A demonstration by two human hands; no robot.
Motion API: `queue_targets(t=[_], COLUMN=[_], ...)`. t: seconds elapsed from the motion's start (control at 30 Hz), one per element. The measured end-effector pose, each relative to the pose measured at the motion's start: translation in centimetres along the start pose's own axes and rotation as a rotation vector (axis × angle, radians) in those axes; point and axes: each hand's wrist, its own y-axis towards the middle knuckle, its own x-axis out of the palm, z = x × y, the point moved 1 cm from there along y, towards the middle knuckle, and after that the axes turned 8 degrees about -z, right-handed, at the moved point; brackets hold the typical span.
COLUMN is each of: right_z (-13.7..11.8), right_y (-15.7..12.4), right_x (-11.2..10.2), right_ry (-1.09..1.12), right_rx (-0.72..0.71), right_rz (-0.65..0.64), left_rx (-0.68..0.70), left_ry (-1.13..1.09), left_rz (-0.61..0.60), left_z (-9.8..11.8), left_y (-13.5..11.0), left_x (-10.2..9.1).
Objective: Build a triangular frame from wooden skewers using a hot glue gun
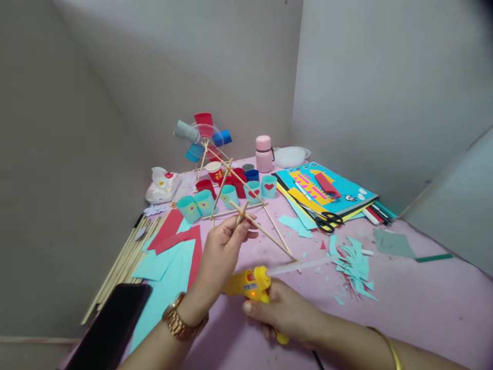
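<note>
My left hand point(221, 252) pinches a frame of thin wooden sticks point(252, 216) at a joint and holds it just above the pink table point(423, 308). A gold watch sits on that wrist. My right hand point(283, 311) grips a yellow glue gun point(250, 284) whose orange light is on. A clear glue stick point(304, 265) pokes out of the gun to the right. The gun lies below the stick frame, a little apart from it.
Decorated paper cups point(231, 192) and a cup wheel model point(202, 136) stand behind. Loose sticks point(123, 262), red and teal paper sheets point(169, 257) and a black phone point(111, 324) lie left. Scissors point(327, 221), coloured paper stack point(327, 190), paper scraps point(354, 267), pink bottle point(264, 153) lie right.
</note>
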Motion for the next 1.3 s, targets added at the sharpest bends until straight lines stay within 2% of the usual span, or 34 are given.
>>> queue_targets(t=[0.13, 0.23, 0.3, 0.37, 0.4, 0.5, 0.53, 0.67, 0.77, 0.83, 0.9, 0.97, 1.0, 1.03, 1.1, 1.2, 1.3], right_z=[-0.8, -2.0, -2.6, -2.9, -2.8, -1.8, -1.3, 1.3, 3.4, 3.9, 2.9, 0.7, -0.6, -1.9, -4.0, -5.3, -4.8], right_y=[-0.9, -3.8, -6.8, -10.2, -11.9, -15.6, -16.3, -17.8, -18.8, -19.7, -20.1, -19.3, -18.2, -16.6, -12.7, -6.8, -3.1], right_x=[-0.3, -1.5, -2.8, -4.4, -5.3, -8.2, -9.2, -12.8, -15.0, -15.9, -15.9, -14.7, -13.7, -12.4, -9.7, -6.3, -5.1], right_ry=[0.041, 0.001, -0.166, -0.431, -0.555, -0.792, -0.881, -1.199, -1.247, -1.314, -1.353, -1.310, -1.267, -1.208, -1.096, -1.148, -1.218], right_rx=[-0.028, -0.077, -0.138, -0.142, -0.089, 0.214, 0.307, 0.538, 0.529, 0.437, 0.373, 0.224, 0.120, 0.013, -0.087, -0.071, 0.054], right_rz=[-0.005, 0.064, 0.264, 0.588, 0.756, 1.015, 1.006, 1.133, 1.114, 1.047, 1.026, 1.040, 1.049, 0.990, 0.807, 0.607, 0.554], left_rx=[0.025, -0.009, -0.045, -0.078, -0.079, -0.059, -0.056, -0.074, -0.054, -0.040, -0.037, -0.032, -0.029, -0.028, -0.023, -0.017, 0.002], left_ry=[-0.017, 0.058, 0.141, 0.183, 0.188, 0.182, 0.187, 0.204, 0.181, 0.161, 0.142, 0.126, 0.114, 0.101, 0.082, 0.073, 0.054], left_rz=[0.011, 0.021, 0.038, 0.049, 0.054, 0.071, 0.077, 0.080, 0.064, 0.045, 0.035, 0.028, 0.027, 0.029, 0.037, 0.040, 0.024], left_z=[0.1, 0.0, -0.4, -1.1, -1.5, -2.6, -2.7, -1.3, -0.2, -0.1, -0.4, -0.6, -0.6, -0.6, -0.4, -0.2, -0.3], left_y=[0.2, 0.5, 0.7, 0.9, 0.9, 1.0, 0.9, 0.5, 0.1, 0.0, -0.2, -0.3, -0.3, -0.3, -0.4, -0.5, -0.6], left_x=[-0.2, -0.5, -0.8, -1.1, -1.2, -1.5, -1.5, -0.9, -0.4, -0.3, -0.3, -0.3, -0.3, -0.2, -0.1, 0.1, 0.2])
